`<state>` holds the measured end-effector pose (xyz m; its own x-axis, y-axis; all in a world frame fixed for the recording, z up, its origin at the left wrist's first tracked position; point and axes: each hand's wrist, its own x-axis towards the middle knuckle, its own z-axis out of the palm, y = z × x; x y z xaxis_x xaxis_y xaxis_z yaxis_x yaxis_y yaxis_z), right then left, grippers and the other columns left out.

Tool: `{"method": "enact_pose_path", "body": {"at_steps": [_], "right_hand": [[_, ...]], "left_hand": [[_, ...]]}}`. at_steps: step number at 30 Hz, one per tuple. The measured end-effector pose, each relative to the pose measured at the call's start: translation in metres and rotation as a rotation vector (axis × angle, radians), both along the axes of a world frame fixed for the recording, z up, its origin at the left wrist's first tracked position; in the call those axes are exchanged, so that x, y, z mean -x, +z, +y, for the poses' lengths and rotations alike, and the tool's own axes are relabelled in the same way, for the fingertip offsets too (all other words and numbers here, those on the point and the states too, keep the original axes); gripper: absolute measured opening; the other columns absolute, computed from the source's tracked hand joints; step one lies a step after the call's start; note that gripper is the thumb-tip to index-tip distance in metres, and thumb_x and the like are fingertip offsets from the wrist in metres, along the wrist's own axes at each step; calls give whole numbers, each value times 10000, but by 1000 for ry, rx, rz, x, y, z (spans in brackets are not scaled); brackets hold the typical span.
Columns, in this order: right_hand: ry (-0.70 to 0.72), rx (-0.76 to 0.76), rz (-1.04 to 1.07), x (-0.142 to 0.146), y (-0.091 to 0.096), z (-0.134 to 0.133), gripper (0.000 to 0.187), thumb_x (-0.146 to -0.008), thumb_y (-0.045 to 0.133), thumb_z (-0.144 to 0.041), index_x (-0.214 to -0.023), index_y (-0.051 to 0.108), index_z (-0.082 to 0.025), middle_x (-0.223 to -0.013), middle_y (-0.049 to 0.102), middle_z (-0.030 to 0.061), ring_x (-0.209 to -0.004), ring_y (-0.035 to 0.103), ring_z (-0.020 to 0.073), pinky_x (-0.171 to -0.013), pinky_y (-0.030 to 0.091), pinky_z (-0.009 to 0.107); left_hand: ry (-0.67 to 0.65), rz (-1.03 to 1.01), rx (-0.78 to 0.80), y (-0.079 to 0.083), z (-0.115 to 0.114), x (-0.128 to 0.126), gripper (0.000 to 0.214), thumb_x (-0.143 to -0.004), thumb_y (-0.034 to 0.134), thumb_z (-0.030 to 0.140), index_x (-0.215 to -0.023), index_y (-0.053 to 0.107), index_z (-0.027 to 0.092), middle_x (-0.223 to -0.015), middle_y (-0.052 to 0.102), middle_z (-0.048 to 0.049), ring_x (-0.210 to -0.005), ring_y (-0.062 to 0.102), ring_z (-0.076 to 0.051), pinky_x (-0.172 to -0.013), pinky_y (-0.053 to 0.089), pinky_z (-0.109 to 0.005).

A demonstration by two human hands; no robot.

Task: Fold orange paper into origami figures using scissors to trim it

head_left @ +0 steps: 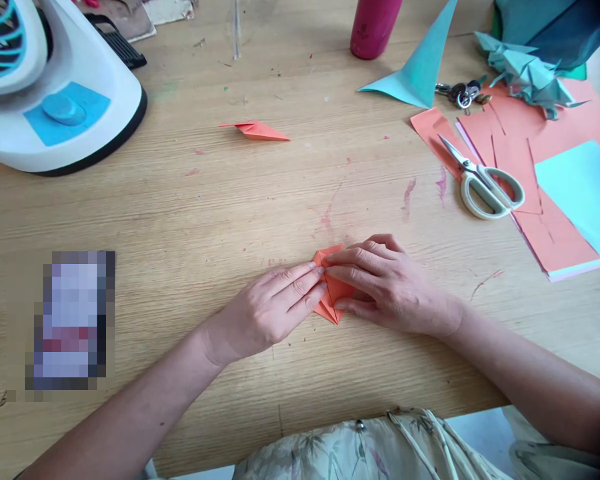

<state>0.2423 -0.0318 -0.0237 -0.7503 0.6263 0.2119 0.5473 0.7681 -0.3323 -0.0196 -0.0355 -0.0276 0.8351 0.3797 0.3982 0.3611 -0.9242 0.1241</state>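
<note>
**Two hands pin a small orange fold to the desk**

The wooden desk (180, 220) carries a white appliance (115, 87) at the far left. At the right is a stack of orange sheets (545, 227), with scissors (473, 175) lying on them. Near the front edge, the left hand (275, 307) and right hand (385, 283) lie unclenched with fingers stretched out. Their fingertips meet on the folded orange paper (336, 293), pressing it flat against the desk between them. A smaller orange fold (260, 131) lies well apart, farther back.
</note>
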Motion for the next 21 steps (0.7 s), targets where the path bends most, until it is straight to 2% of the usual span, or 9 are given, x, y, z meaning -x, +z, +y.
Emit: {"method": "enact_pose_path", "body": {"at_steps": [6,10,15,21], "right_hand": [[4,-3,8,0,0,-1,343,-992,587,-374,-1247,643,-152,-1297,658,132,-1083,593,295,-908,416,482],[57,14,70,0,-1,-2,243,-1007,570,-295,-1183,666,-157,-1240,669,135,-1047,611,260,-872,445,438],[140,-1,135,-2,-4,-1,213,-1018,541,-200,-1185,652,-128,-1194,693,146,-1119,635,235,-968,475,432],[201,-11,133,-5,-3,-1,202,-1014,532,-175,-1151,681,-167,-1135,704,101,-1155,634,229,-1062,464,467]], "left_hand": [[-2,4,28,1,0,1,311,-995,509,78,-1289,604,47,-1285,690,-192,-1284,613,-287,-1040,574,-430],[-2,11,49,1,-1,1,314,-1002,495,84,-1295,608,64,-1302,683,-182,-1300,600,-277,-1052,567,-421],[-9,33,24,1,-1,2,286,-989,523,76,-1253,627,42,-1300,681,-192,-1279,615,-290,-1042,576,-430],[-8,14,68,1,-1,2,326,-978,545,68,-1300,598,61,-1314,678,-179,-1310,593,-275,-1066,561,-432]]}}
